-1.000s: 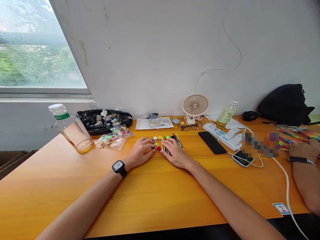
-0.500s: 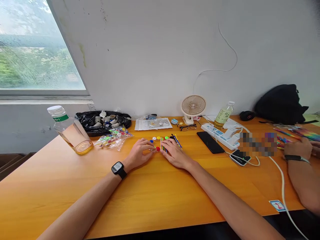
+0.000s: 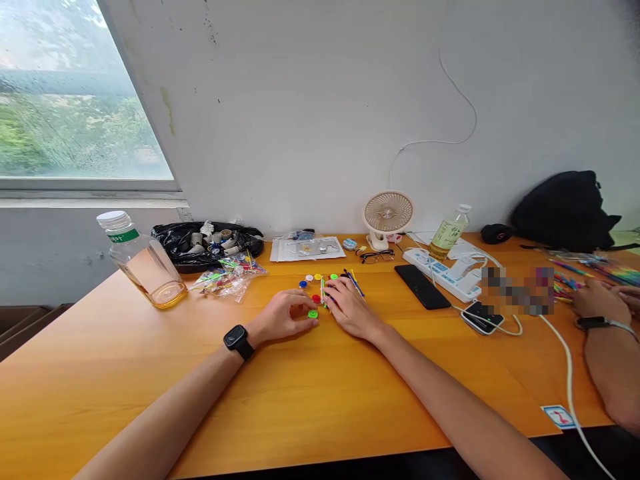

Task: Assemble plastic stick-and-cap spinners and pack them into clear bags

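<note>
A green disc [image 3: 313, 314] is pinched between the thumb and forefinger of the left hand [image 3: 283, 317], the other fingers being curled beside it; whether the disc is lifted off the table [image 3: 260, 400] cannot be told. The right hand [image 3: 353, 310] is laid palm down, its fingers loosely bent over a row of thin coloured sticks [image 3: 323, 288]; whether these are gripped or merely covered cannot be told.

A red disc [image 3: 316, 299] is seen just beyond the left fingertips, near the sticks under the right fingers. A blue disc [image 3: 303, 285] is placed farther beyond the left fingers, with a white disc [image 3: 309, 277] and a yellow disc [image 3: 319, 277] set past it. Just beyond the right fingers, a second green disc [image 3: 334, 276] is partly seen, and blue and yellow sticks [image 3: 355, 282] are laid slantwise to the right of those fingers.

To the left of the left fingers, a clear plastic bag [image 3: 225, 279] of coloured pieces is left on the table. A black phone [image 3: 423, 287] is placed well to the right of the right fingers, and glasses [image 3: 377, 256] are set beyond them.
</note>
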The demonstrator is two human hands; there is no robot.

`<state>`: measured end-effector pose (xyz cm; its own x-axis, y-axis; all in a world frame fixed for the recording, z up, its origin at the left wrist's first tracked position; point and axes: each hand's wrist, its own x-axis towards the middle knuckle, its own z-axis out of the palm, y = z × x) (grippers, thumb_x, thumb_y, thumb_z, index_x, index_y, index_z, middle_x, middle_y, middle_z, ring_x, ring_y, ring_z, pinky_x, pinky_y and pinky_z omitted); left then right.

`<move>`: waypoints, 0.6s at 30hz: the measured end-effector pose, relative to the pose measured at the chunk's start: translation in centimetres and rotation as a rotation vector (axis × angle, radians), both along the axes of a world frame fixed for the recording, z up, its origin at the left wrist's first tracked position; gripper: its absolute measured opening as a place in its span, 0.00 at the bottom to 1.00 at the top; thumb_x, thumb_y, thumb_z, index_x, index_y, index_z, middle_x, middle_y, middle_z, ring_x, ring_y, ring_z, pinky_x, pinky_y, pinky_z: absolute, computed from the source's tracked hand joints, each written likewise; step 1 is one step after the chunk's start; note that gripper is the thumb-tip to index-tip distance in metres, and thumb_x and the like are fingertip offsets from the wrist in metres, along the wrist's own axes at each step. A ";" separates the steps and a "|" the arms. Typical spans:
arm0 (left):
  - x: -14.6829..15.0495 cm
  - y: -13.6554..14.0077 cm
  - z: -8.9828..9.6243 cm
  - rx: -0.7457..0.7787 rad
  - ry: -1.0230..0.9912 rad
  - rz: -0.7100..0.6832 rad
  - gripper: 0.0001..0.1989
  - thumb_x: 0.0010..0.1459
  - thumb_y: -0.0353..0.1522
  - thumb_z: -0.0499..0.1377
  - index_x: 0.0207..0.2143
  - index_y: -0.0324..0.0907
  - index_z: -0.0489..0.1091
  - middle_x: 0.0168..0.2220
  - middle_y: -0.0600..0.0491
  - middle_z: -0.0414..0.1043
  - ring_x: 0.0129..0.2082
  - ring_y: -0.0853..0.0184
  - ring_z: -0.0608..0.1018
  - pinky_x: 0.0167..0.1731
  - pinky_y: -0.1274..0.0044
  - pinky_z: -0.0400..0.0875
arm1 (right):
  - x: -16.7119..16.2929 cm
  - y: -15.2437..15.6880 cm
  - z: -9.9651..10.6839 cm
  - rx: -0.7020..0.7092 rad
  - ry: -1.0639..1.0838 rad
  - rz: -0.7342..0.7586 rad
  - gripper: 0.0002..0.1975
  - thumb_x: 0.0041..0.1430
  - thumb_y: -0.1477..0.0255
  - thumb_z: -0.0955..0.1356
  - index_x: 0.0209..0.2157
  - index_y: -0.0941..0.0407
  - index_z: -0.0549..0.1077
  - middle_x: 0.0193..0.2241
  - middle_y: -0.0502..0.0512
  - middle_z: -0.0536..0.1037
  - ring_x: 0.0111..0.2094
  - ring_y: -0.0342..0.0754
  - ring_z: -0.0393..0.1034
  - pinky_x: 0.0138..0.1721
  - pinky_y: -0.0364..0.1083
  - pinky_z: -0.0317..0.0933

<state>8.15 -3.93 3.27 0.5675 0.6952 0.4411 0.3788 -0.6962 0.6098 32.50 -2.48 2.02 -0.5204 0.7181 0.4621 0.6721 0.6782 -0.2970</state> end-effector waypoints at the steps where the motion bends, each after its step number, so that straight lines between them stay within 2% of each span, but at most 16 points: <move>1: 0.0 0.1 -0.1 0.012 0.000 0.007 0.11 0.61 0.41 0.68 0.43 0.47 0.82 0.41 0.49 0.82 0.41 0.61 0.81 0.46 0.71 0.76 | -0.1 0.0 -0.1 0.007 0.004 -0.001 0.15 0.76 0.66 0.62 0.54 0.52 0.78 0.55 0.60 0.76 0.59 0.59 0.63 0.65 0.64 0.61; 4: -0.1 0.3 -0.4 0.038 0.028 0.022 0.10 0.62 0.39 0.67 0.44 0.47 0.82 0.42 0.50 0.83 0.43 0.60 0.82 0.48 0.70 0.76 | -0.3 0.2 -0.3 0.021 0.019 -0.014 0.13 0.74 0.67 0.64 0.53 0.53 0.78 0.53 0.60 0.77 0.58 0.59 0.64 0.64 0.63 0.62; 10: 0.0 0.5 -0.6 0.050 0.089 0.047 0.10 0.65 0.39 0.66 0.46 0.48 0.82 0.41 0.51 0.83 0.41 0.62 0.81 0.44 0.73 0.75 | -0.7 0.2 -0.4 0.042 0.085 -0.036 0.09 0.72 0.70 0.67 0.46 0.54 0.80 0.47 0.59 0.79 0.54 0.58 0.65 0.61 0.59 0.64; 18: -0.1 0.6 -0.6 0.062 0.076 0.032 0.09 0.66 0.38 0.65 0.46 0.48 0.81 0.50 0.50 0.82 0.50 0.59 0.82 0.53 0.68 0.75 | -0.6 0.4 -0.8 0.046 0.103 -0.065 0.06 0.68 0.73 0.70 0.44 0.54 0.80 0.47 0.60 0.79 0.53 0.59 0.66 0.58 0.60 0.67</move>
<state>8.07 -3.34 2.63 0.5790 0.6860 0.4407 0.4447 -0.7187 0.5345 31.90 -2.10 1.26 -0.4216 0.7256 0.5438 0.6828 0.6487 -0.3361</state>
